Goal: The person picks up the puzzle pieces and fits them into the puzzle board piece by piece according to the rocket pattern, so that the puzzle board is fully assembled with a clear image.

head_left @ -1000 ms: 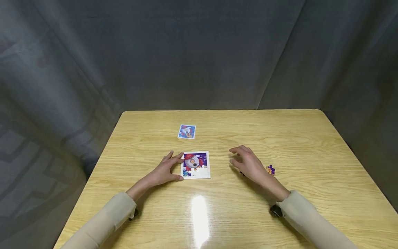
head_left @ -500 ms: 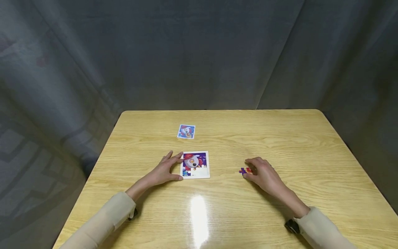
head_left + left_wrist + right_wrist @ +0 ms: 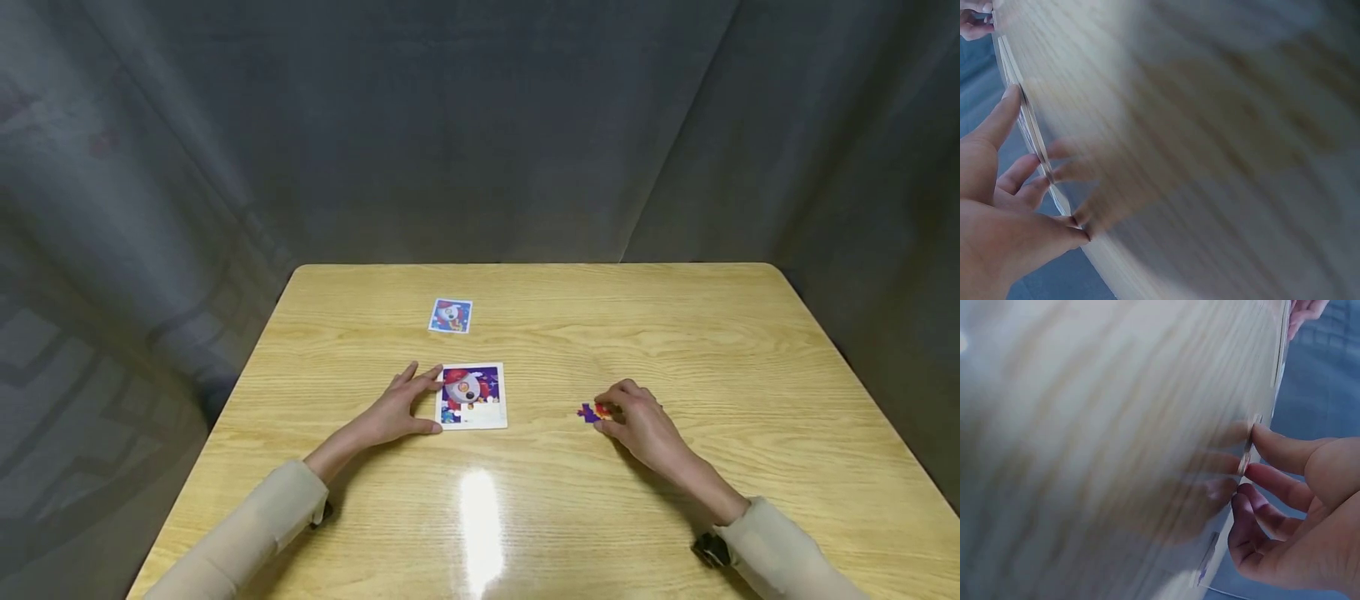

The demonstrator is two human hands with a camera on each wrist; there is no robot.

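A jigsaw puzzle in a white frame [image 3: 504,417] lies at the table's middle; its cartoon picture fills the top and lower left, and white backing shows at the lower right. My left hand [image 3: 390,415] rests at the frame's left edge, thumb low and fingers spread higher up. Farther right, my right hand [image 3: 647,427] pinches a red-orange puzzle piece [image 3: 603,411] between thumb and finger, down at the table. A purple puzzle piece [image 3: 588,413] lies against its left side. In the right wrist view, thumb and fingertip meet the piece's edges [image 3: 1247,453].
A small picture card [image 3: 450,317] of the same cartoon lies behind the frame. Another flat piece [image 3: 1207,559] shows beneath my right hand in the right wrist view; the hand hides it from the head view. A grey curtain [image 3: 480,133] stands behind the wooden table [image 3: 712,325].
My right hand has drawn back to the right and down onto the puzzle pieces. The purple and red-orange pieces now sit closer together than half a second ago. My left hand stays put.
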